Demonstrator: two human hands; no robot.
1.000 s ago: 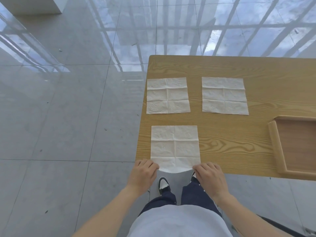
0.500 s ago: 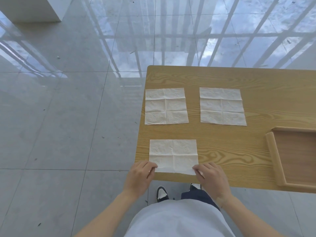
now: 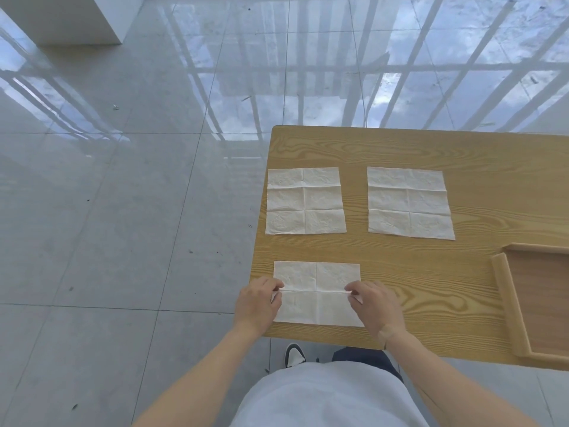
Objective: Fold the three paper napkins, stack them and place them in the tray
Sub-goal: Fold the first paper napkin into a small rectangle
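Three white paper napkins lie on the wooden table [image 3: 431,149]. The near napkin [image 3: 317,277] sits by the table's front left corner, its near edge lifted and carried over its middle. My left hand [image 3: 257,303] pinches that edge at the left corner, and my right hand [image 3: 374,306] pinches it at the right corner. Two more napkins lie flat and unfolded farther back: the left napkin [image 3: 305,201] and the right napkin [image 3: 409,204]. A wooden tray [image 3: 508,306] rests at the table's right, cut off by the frame edge.
The table's left edge drops to a glossy grey tiled floor [image 3: 123,211]. My shoe [image 3: 294,355] and trouser legs show under the front edge. Bare wood lies between the near napkin and the tray.
Both hands have lifted the near napkin's front edge off the table's rim and carried it away from me to about the napkin's middle. The view has tilted, so the table appears lower.
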